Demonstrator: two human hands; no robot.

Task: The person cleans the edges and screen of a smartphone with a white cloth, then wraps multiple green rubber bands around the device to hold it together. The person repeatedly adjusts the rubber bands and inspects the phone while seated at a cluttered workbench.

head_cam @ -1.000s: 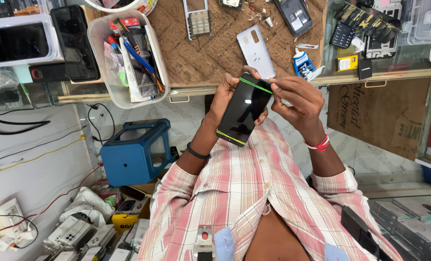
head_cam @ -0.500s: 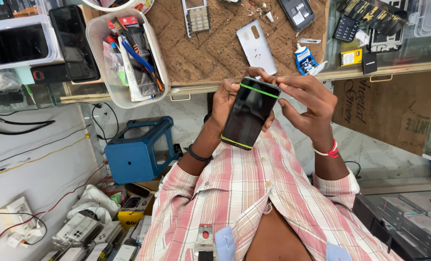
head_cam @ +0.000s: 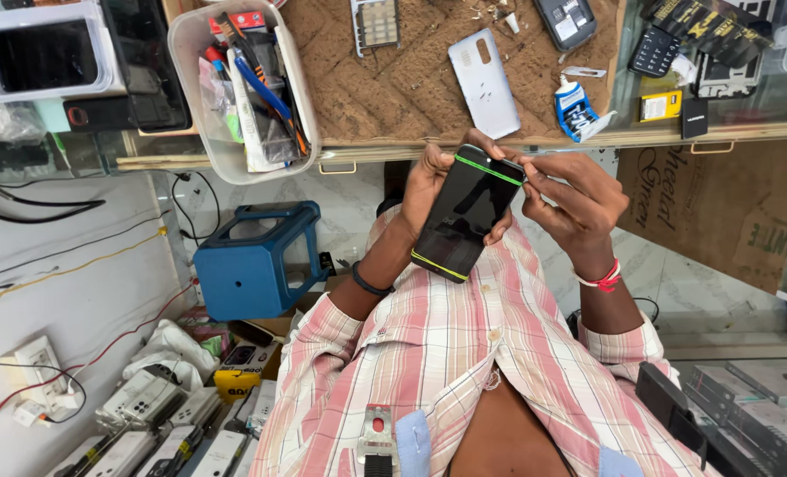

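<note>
Black phone (head_cam: 466,215) in both hands, apparently

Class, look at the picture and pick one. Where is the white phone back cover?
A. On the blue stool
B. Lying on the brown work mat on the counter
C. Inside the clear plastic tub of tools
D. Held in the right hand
B: the white back cover lies flat on the brown mat, apart from the phone in both hands.

The phone (head_cam: 466,215) is sitting lower in view and tilting further from the desk (head_cam: 429,79) edge; the right hand (head_cam: 570,199) is shifting its grip to the top corner.
</note>
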